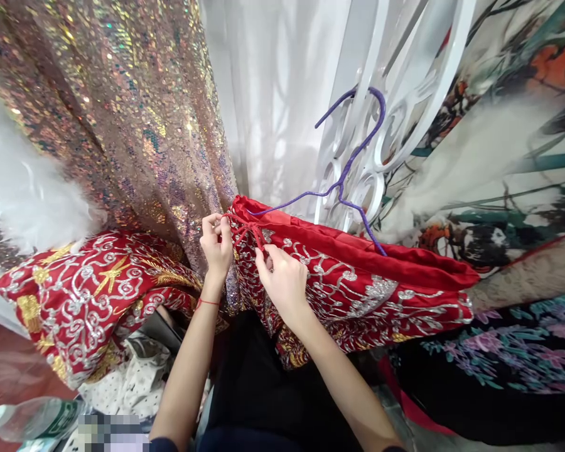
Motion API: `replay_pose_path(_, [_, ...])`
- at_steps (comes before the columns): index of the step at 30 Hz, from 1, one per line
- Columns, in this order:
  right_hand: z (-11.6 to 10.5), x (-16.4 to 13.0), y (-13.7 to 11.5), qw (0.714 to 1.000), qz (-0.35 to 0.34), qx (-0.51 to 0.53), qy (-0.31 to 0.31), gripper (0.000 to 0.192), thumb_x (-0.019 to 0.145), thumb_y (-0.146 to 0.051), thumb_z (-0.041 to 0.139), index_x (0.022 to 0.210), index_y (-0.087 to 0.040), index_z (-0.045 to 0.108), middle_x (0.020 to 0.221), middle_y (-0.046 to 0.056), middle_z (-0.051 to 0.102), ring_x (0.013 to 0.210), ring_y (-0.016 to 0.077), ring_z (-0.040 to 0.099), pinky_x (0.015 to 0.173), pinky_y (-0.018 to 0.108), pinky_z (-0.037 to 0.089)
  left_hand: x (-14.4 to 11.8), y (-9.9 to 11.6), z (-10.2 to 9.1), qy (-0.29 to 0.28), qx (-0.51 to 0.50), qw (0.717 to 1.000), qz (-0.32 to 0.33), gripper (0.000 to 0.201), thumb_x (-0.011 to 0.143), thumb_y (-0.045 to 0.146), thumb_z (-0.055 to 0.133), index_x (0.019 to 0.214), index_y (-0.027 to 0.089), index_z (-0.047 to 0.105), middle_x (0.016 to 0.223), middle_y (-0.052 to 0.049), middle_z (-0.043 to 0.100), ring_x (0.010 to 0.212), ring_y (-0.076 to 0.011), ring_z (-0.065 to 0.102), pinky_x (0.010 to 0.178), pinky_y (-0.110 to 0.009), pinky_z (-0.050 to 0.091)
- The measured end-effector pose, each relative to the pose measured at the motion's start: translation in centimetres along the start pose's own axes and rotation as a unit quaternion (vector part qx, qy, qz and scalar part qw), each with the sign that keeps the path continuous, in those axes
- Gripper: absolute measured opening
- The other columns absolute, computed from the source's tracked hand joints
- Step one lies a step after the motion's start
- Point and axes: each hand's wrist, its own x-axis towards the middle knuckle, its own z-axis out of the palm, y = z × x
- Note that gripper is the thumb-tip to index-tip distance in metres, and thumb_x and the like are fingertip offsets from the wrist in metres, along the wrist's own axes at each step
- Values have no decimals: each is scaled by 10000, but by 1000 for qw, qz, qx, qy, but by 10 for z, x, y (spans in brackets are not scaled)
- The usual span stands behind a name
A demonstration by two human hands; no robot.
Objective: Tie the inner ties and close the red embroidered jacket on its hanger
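Both hands work at the red cord [243,231] at frame centre. Left hand [218,242]: thumb and fingers pinched closed on the cord at the upper-left corner of the red garment [358,282]. Right hand [285,276]: fingers curled, tips closed on the same cord just right of the left hand; hands near each other, not touching. A red thread band circles the left wrist. Garment: red satin with silver and gold embroidery, hung on a purple hanger [348,169], hook pointing up at upper centre. Behind the hanger: white metal scrollwork [395,119] and white curtain [273,94]. Upper left: sequin fabric [122,107]. Left: white feather trim [23,188] above a second red embroidered piece [89,295]. Right: painted floral fabric [508,157]; lower right, dark floral fabric [508,358]. Lower left corner: plastic bottle [28,419] lying on its side.
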Motion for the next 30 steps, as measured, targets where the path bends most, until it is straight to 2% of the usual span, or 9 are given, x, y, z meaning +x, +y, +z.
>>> replay_pose_path(8, [-23,-19,21,995,-59,-2,86,303,831,-221,497,535,-192,554,447,-37,533,406,83,388,500,241,222,8,10,6,-56,140,988,-15,133,992,335,449,974,211,494,586,39,547,513,-131,510,582,-251,286])
replay_pose_path(11, [-29,-19,22,998,-49,4,31,292,803,-227,494,515,-193,531,470,-22,547,415,92,394,500,253,205,7,16,8,-55,80,995,-33,119,987,324,458,945,213,476,517,77,462,447,-106,423,542,-242,272])
replay_pose_path(13, [-34,-15,20,1000,-17,13,-18,292,847,-252,476,582,-192,583,529,-9,594,443,106,451,509,258,221,5,17,9,-61,20,997,-49,157,990,358,464,917,219,468,481,103,383,408,-89,344,495,-236,240])
replay_pose_path(16, [-36,-3,16,996,37,32,-71,239,902,-270,466,880,-187,689,632,4,667,544,156,585,548,264,290,4,15,7,-75,-56,993,-66,235,981,450,499,913,226,470,477,117,338,389,-73,278,450,-235,193])
replay_pose_path(18, [-32,7,13,987,51,81,-126,263,897,-271,514,1089,-184,671,683,-2,705,625,181,651,600,268,355,3,13,6,-85,-83,990,-72,279,976,503,501,922,230,477,481,117,336,386,-68,279,440,-233,187])
replay_pose_path(20, [-25,15,10,971,50,146,-181,303,893,-286,562,1169,-190,644,717,-12,727,674,185,683,662,270,404,3,10,5,-89,-92,989,-72,308,981,533,480,925,231,487,487,111,340,392,-68,297,441,-229,200])
replay_pose_path(24, [-19,22,6,962,54,176,-200,161,946,-286,515,992,-214,651,698,-5,701,643,179,664,651,269,398,2,10,4,-91,-97,989,-67,348,990,561,446,902,229,503,505,96,357,411,-72,315,451,-228,249])
replay_pose_path(27, [-27,21,6,953,62,218,-201,318,1018,-298,371,778,-220,565,634,-7,643,565,149,611,622,257,385,2,13,5,-98,-132,984,-74,395,978,602,442,848,231,484,511,89,368,411,-74,307,444,-233,268])
replay_pose_path(30, [-35,19,5,924,71,300,-225,395,1038,-418,338,730,-227,496,594,-32,599,510,123,561,605,239,392,-1,17,9,-91,-169,978,-87,439,952,640,466,787,234,445,495,87,362,410,-76,299,428,-236,258])
